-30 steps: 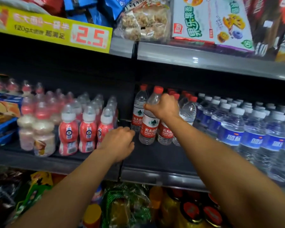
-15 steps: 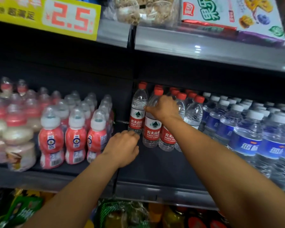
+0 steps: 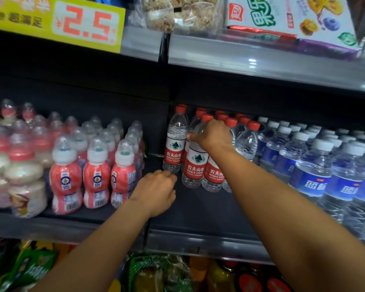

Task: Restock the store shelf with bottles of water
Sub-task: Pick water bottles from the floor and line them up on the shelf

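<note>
Several red-capped, red-labelled water bottles stand in rows on the dark middle shelf (image 3: 200, 213). My right hand (image 3: 214, 134) grips the neck and shoulder of the front bottle (image 3: 195, 165) from above; it stands upright on the shelf. To its left, a little further back, stands another red-label bottle (image 3: 175, 144). My left hand (image 3: 156, 191) lies low on the shelf with its fingers curled and holds nothing. Its knuckles are at the base of that left bottle.
Blue-label water bottles (image 3: 310, 175) with white caps fill the shelf to the right. Small pink drink bottles (image 3: 96, 175) crowd the left. The shelf above carries a yellow 2.5 price tag (image 3: 86, 24) and snack packs. Packets and dark bottles sit on the shelf below.
My left hand has slid forward and right until it reaches the base of the left bottle. The right hand keeps its grip on the front bottle. The view has shifted right and closer.
</note>
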### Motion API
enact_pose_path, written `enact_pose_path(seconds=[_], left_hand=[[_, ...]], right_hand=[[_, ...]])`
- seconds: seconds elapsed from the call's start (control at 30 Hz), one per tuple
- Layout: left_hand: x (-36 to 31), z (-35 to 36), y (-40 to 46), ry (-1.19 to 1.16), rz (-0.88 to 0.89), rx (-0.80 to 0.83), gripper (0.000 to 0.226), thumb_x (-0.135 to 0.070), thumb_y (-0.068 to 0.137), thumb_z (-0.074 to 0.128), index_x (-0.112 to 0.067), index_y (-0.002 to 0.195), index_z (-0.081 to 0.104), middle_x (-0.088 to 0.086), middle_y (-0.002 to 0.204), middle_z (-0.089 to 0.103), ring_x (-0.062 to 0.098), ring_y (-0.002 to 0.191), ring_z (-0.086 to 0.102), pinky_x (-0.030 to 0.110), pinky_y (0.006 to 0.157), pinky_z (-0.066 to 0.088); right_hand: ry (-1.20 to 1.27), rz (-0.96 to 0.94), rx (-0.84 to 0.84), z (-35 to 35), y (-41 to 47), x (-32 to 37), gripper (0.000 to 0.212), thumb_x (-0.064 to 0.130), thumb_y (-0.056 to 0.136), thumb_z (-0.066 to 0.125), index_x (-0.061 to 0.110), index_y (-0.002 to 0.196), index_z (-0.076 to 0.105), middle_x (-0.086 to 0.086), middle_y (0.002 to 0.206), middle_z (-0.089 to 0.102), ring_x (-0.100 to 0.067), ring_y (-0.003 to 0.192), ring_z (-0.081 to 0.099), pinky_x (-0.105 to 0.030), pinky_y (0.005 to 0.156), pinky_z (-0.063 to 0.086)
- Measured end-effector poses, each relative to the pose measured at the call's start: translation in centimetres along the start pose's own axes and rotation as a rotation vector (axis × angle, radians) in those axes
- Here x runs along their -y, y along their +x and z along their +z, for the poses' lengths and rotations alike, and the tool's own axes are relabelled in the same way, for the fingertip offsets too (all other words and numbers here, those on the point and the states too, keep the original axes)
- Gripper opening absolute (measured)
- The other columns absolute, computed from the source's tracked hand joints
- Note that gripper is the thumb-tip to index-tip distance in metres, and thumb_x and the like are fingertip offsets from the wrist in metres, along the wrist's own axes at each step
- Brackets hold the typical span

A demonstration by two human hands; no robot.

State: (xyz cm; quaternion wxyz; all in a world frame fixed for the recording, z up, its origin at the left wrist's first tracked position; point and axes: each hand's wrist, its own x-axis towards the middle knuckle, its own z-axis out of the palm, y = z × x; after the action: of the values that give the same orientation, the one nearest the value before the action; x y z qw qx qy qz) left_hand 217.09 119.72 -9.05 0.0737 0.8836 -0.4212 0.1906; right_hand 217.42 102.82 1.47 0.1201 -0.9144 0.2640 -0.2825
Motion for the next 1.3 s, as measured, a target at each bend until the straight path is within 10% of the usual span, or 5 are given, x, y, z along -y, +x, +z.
enact_pose_path(seconds=[0.6, 1.3], left_hand=[[-4.1, -5.4, -11.5, 0.099, -0.056, 0.01, 0.033, -0.029, 0.094, 0.047, -0.011, 0.121, 0.053, 0.008, 0.121, 0.055, 0.028, 0.115, 0.05, 0.037, 0.089, 0.043], [-7.7, 9.6, -43.4, -0.019, -0.405, 0.648, 0.035, -0.025, 0.091, 0.048, -0.015, 0.124, 0.054, 0.008, 0.128, 0.054, 0.029, 0.118, 0.052, 0.037, 0.095, 0.043]], right_hand=[[-0.121, -0.503, 0.165, -2.1, -22.0, -4.1, 0.038, 0.035, 0.096, 0.048, 0.009, 0.124, 0.048, -0.012, 0.121, 0.056, -0.032, 0.112, 0.051, -0.038, 0.079, 0.042], [0.003, -0.415, 0.789, 13.3, -54.2, -7.4, 0.034, 0.023, 0.093, 0.047, 0.004, 0.121, 0.049, -0.017, 0.124, 0.055, -0.034, 0.115, 0.051, -0.038, 0.088, 0.04]])
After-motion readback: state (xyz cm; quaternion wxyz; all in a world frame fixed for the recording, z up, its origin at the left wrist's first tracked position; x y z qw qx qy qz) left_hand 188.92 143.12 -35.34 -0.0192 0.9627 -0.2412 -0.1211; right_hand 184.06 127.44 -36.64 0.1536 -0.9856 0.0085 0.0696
